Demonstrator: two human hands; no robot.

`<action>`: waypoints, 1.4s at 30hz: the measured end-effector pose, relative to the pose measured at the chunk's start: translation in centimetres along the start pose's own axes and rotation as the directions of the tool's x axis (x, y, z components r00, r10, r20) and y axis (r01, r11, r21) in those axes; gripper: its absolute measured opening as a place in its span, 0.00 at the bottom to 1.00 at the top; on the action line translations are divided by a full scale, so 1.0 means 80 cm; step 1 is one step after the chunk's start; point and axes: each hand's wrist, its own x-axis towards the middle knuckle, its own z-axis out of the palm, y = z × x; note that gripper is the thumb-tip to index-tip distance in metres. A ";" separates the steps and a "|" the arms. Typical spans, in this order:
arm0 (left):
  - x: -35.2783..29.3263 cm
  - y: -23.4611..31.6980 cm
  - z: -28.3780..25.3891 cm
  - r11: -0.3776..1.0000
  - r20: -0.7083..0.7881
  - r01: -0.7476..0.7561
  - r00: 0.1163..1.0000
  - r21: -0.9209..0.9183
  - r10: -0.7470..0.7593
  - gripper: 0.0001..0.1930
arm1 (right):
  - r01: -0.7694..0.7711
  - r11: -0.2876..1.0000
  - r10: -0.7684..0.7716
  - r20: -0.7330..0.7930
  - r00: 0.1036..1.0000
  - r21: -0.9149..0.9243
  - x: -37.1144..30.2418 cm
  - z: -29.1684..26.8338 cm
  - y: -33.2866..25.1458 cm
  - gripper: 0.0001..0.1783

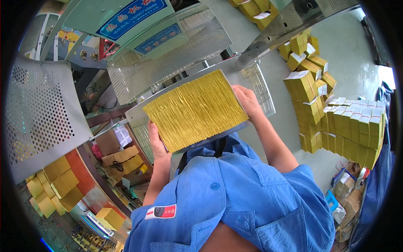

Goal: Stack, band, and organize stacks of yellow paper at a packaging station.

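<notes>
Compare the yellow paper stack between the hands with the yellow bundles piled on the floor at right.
The paper stack lies loose and fanned on a metal tray, pressed by the left hand and right hand; the floor bundles are compact blocks with white wrappers, stacked untouched. Both are yellow paper.

Blue short-sleeved work shirt (235, 197), blue button, red-and-white chest patch (160, 211), bare forearms

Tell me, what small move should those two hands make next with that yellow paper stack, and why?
Probably press inward to square it. The left hand and right hand clasp opposite ends of the yellow paper stack on the metal tray, and its sheet edges look uneven.
</notes>
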 end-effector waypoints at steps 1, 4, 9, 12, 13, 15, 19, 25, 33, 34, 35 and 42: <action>0.001 0.002 0.004 1.000 0.002 0.002 1.000 -0.003 -0.002 0.28 | 0.000 1.000 0.000 -0.003 1.000 -0.003 -0.007 0.000 -0.007 0.18; 0.005 0.006 0.015 0.998 0.057 -0.052 0.997 0.030 0.050 0.29 | 0.110 0.981 -0.122 0.065 0.990 0.161 -0.022 0.004 -0.019 0.26; 0.006 0.005 0.027 0.992 0.049 -0.105 0.994 0.077 0.101 0.32 | 0.218 0.976 -0.218 0.061 0.974 0.017 -0.017 0.014 -0.015 0.26; -0.008 -0.003 0.039 1.000 -0.013 0.010 1.000 0.003 -0.010 0.32 | 0.229 0.974 -0.228 0.058 0.972 -0.002 -0.019 0.026 -0.017 0.25; -0.012 -0.006 0.044 1.000 -0.036 -0.013 0.999 -0.007 0.013 0.32 | 0.260 0.966 -0.259 0.071 0.963 -0.005 -0.017 0.029 -0.014 0.24; -0.016 -0.011 0.054 0.999 -0.080 0.033 0.996 -0.018 -0.034 0.30 | 0.215 0.974 -0.220 0.068 0.973 0.075 -0.014 0.031 -0.002 0.24; -0.006 -0.032 0.039 1.000 -0.140 -0.023 0.990 -0.018 0.020 0.30 | 0.086 0.965 -0.114 0.102 0.988 0.248 -0.020 0.029 -0.014 0.24; -0.010 -0.025 0.051 1.000 -0.049 -0.010 0.999 -0.028 0.008 0.29 | -0.020 0.950 -0.041 0.187 0.982 0.313 -0.009 0.009 0.012 0.30; 0.026 -0.008 0.087 0.993 0.056 -0.108 0.992 -0.048 0.111 0.29 | 0.089 0.959 -0.140 0.176 0.974 0.270 0.016 0.016 -0.061 0.28; 0.040 -0.006 0.088 0.991 0.051 -0.119 0.991 -0.055 0.121 0.29 | 0.116 0.958 -0.174 0.213 0.961 0.262 0.024 0.018 -0.081 0.29; 0.062 -0.002 0.093 0.989 0.076 -0.147 0.986 -0.014 0.148 0.29 | 0.151 0.959 -0.203 0.214 0.955 0.238 0.039 0.019 -0.089 0.30; 0.135 0.028 0.116 0.978 0.152 -0.110 0.985 0.175 0.084 0.31 | 0.034 0.983 -0.034 -0.003 0.999 0.182 0.102 0.020 -0.083 0.31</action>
